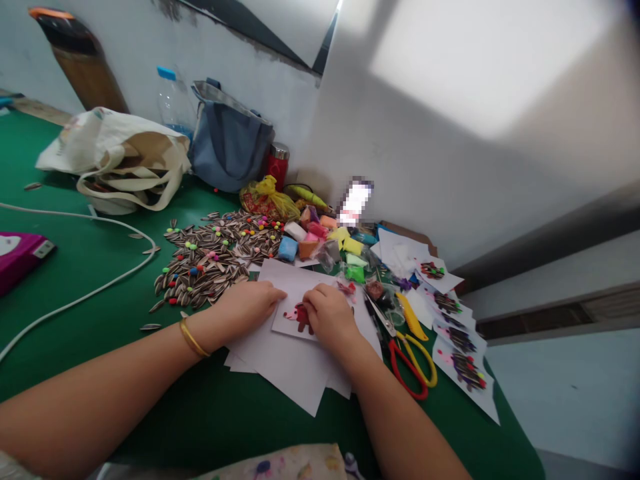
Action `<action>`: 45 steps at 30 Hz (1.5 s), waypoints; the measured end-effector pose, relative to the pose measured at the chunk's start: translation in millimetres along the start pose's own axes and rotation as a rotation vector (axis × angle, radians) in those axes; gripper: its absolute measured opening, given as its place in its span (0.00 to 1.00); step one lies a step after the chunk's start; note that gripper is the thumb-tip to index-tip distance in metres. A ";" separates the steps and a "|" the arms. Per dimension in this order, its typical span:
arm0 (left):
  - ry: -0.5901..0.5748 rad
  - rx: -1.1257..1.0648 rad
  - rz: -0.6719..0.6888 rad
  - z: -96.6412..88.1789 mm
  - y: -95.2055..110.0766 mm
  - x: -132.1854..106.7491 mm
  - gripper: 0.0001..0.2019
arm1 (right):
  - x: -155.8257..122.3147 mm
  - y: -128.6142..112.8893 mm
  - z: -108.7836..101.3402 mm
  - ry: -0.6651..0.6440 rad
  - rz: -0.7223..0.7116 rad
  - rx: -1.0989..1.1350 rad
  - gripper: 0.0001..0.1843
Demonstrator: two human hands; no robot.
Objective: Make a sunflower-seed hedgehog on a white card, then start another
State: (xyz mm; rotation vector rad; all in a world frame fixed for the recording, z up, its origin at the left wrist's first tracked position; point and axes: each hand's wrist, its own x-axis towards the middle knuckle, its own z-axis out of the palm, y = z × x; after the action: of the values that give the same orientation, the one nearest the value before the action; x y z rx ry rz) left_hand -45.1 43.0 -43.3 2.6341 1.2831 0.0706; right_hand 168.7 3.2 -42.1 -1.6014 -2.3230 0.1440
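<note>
A small white card (283,327) lies on several larger white sheets (300,373). On it is a dark-red clay hedgehog (301,320) with a pink face, its right part hidden under my right hand. My left hand (250,305) rests at the card's upper left edge, fingers curled together and the tips against the paper. My right hand (330,317) has its fingers bent and closed over the hedgehog's back; whatever lies between the fingertips is hidden. Left of the hands spreads a pile of sunflower seeds (210,267) dotted with small coloured balls.
Packets of coloured clay (306,249) lie behind the hands. Scissors (407,367) and a yellow cutter (413,317) are to the right, near finished seed-covered hedgehog cards (467,373). Bags (227,143), a red flask (278,167) and a blurred phone (356,202) stand along the wall. A white cable (85,300) crosses the left.
</note>
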 end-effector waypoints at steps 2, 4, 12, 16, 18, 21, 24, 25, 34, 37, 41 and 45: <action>-0.004 -0.004 -0.005 -0.9 0.6 -0.2 0.18 | 0.2 -0.4 0.8 -0.001 -0.007 -0.018 0.08; -0.007 -0.012 -0.017 -1.9 1.1 -0.5 0.18 | 0.0 -0.4 1.0 -0.004 -0.010 -0.037 0.08; -0.007 -0.033 -0.017 -2.4 0.9 -1.1 0.19 | -4.3 -2.3 -3.3 -0.027 -0.007 -0.087 0.08; -0.007 -0.029 -0.022 -1.7 0.7 -0.3 0.18 | -4.1 -2.4 -2.2 -0.042 -0.028 -0.103 0.07; -0.007 -0.022 -0.019 -2.2 1.1 -0.1 0.18 | -3.8 -1.9 -0.8 -0.041 -0.036 -0.117 0.07; -0.011 -0.012 -0.017 -3.6 1.9 -0.2 0.19 | -3.9 -1.2 1.0 -0.041 -0.041 -0.141 0.07; -0.009 -0.014 -0.016 -4.3 2.2 -0.3 0.19 | -4.3 -0.7 1.6 -0.035 -0.044 -0.146 0.07; -0.010 -0.016 -0.016 -4.2 2.2 -0.3 0.19 | -4.3 -0.4 1.8 -0.027 -0.042 -0.145 0.07; 0.002 -0.034 -0.003 -1.8 0.1 -0.3 0.19 | 0.0 6.0 15.3 -0.008 -0.057 -0.165 0.05; -0.004 -0.048 -0.010 -1.6 0.1 0.3 0.18 | 0.6 6.9 17.3 -0.016 -0.065 -0.168 0.06; -0.011 -0.053 -0.015 -2.6 1.3 0.6 0.19 | 0.8 5.1 15.7 -0.025 -0.065 -0.188 0.05; -0.017 -0.035 -0.018 -3.2 1.6 0.1 0.19 | 1.4 1.1 11.0 -0.043 -0.077 -0.225 0.04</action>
State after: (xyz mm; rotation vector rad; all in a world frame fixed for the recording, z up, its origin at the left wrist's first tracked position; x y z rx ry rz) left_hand -44.2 42.7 -39.8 2.5882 1.2881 0.0662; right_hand 165.8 5.9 -52.5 -1.6201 -2.5052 -0.1046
